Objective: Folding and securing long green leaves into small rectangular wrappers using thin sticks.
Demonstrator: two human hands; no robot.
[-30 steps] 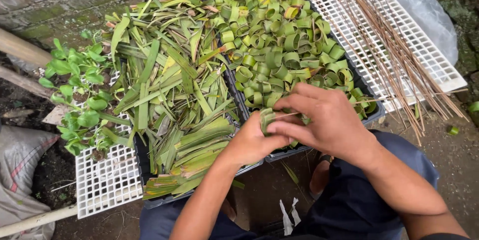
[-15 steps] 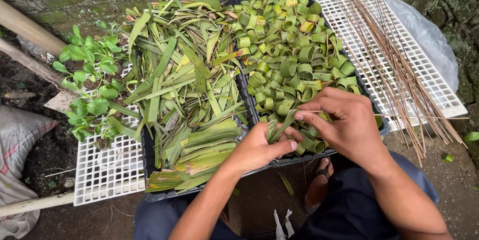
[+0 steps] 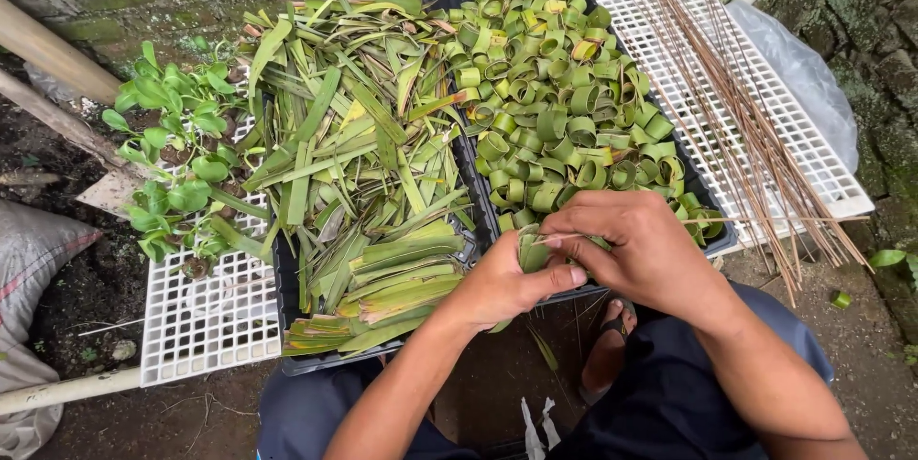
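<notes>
My left hand (image 3: pixel 502 286) grips a rolled green leaf strip (image 3: pixel 532 251) between thumb and fingers, just in front of the black trays. My right hand (image 3: pixel 643 248) pinches a thin brown stick (image 3: pixel 765 220) whose near end meets the rolled leaf; the stick runs off to the right. Behind my hands, the right black tray (image 3: pixel 719 240) is piled with several finished green leaf rings (image 3: pixel 555 87). The left black tray (image 3: pixel 285 297) holds flat cut leaf strips (image 3: pixel 368 173).
A bundle of thin brown sticks (image 3: pixel 736 106) lies on a white grid panel (image 3: pixel 813 154) at the right. Another white grid panel (image 3: pixel 206 317) at the left carries small green plants (image 3: pixel 172 164). A brick wall, bamboo poles (image 3: pixel 48 54) and bare soil surround them.
My hands have drawn back from the ring pile toward me. The leaf strip is now rolled up in my left hand, and my right hand has brought a stick to it.
</notes>
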